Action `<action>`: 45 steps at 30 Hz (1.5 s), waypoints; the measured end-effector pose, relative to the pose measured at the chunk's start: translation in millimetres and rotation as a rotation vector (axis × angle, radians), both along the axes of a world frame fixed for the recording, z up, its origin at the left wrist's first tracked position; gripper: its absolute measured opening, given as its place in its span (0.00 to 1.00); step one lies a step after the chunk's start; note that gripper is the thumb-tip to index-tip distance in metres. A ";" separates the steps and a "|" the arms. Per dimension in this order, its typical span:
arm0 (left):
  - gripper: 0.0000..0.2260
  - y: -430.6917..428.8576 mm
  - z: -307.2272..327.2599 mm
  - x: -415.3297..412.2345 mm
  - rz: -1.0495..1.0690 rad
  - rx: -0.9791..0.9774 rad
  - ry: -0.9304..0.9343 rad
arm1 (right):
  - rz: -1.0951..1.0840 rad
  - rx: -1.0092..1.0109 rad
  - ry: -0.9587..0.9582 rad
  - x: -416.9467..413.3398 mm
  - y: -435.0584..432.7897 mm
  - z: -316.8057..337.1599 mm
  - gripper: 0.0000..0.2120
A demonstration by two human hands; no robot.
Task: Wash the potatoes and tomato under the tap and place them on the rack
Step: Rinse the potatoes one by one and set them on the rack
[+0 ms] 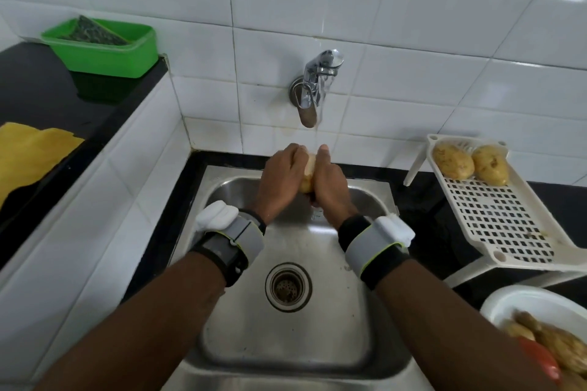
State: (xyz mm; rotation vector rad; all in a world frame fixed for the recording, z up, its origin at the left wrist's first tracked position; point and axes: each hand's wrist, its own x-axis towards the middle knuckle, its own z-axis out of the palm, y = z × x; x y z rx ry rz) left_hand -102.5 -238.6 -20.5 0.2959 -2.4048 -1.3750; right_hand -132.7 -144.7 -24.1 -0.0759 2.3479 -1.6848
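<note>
A pale yellow potato (308,172) is clasped between my left hand (281,181) and my right hand (330,182) over the steel sink (222,311). Both hands wrap around it, so only a strip of it shows. A thin stream of water runs from the chrome tap (313,89) onto it. Two washed potatoes (470,163) lie at the far end of the cream slotted rack (502,219) on the right. In the white bowl (524,305) at the bottom right lie more potatoes (552,343) and a red tomato (540,359).
A green plastic box (104,46) with a scrub pad stands on the black counter at the back left. A yellow cloth (28,152) lies on that counter's near part. White tiles cover the wall and the step beside the sink. The sink drain (288,286) is open.
</note>
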 end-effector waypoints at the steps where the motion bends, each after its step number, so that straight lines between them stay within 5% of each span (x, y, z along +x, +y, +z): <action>1: 0.15 2.6 0.9 -0.4 0.018 0.101 -0.079 | -0.017 0.054 0.096 1.3 -0.7 -3.0 0.34; 6: 0.19 -3.2 6.4 -4.5 0.091 0.457 -0.378 | 0.106 0.146 0.456 16.9 3.6 -13.9 0.18; 10: 0.21 -4.6 8.6 -1.2 0.050 0.674 -0.412 | 0.171 0.188 0.582 23.4 6.2 -18.7 0.16; 13: 0.20 -0.4 3.0 -3.4 0.076 0.480 -0.276 | 0.169 0.079 0.448 19.4 6.1 -13.8 0.17; 17: 0.16 2.2 1.6 2.1 0.042 0.177 -0.130 | 0.136 0.044 0.274 6.5 2.3 -8.3 0.30; 22: 0.13 -0.6 -0.3 7.0 -0.093 0.037 0.091 | 0.169 -0.242 -0.257 -1.6 7.1 9.7 0.23; 24: 0.14 -1.0 -2.5 6.2 -0.120 0.026 0.136 | 0.187 -0.236 -0.304 -2.5 8.0 13.8 0.22; 28: 0.14 6.0 -5.2 2.3 -0.007 0.039 0.065 | 0.105 0.000 -0.069 1.9 4.2 11.9 0.29; 31: 0.16 11.5 -2.0 0.1 0.072 0.132 -0.059 | 0.096 0.268 0.275 7.4 3.2 0.0 0.24; 34: 0.17 8.6 0.8 -5.4 0.101 0.251 -0.228 | 0.074 0.176 0.398 13.0 4.8 -13.5 0.21; 39: 0.22 -0.8 -0.9 -6.0 0.047 0.927 -0.495 | 0.196 0.306 0.676 20.0 12.8 -29.0 0.15; 41: 0.19 -1.8 -1.7 -7.5 0.048 1.039 -0.484 | 0.208 0.268 0.682 21.4 15.0 -32.4 0.16; 45: 0.16 6.6 -5.9 -10.3 0.088 0.802 -0.340 | 0.216 0.173 0.561 25.2 10.9 -29.3 0.21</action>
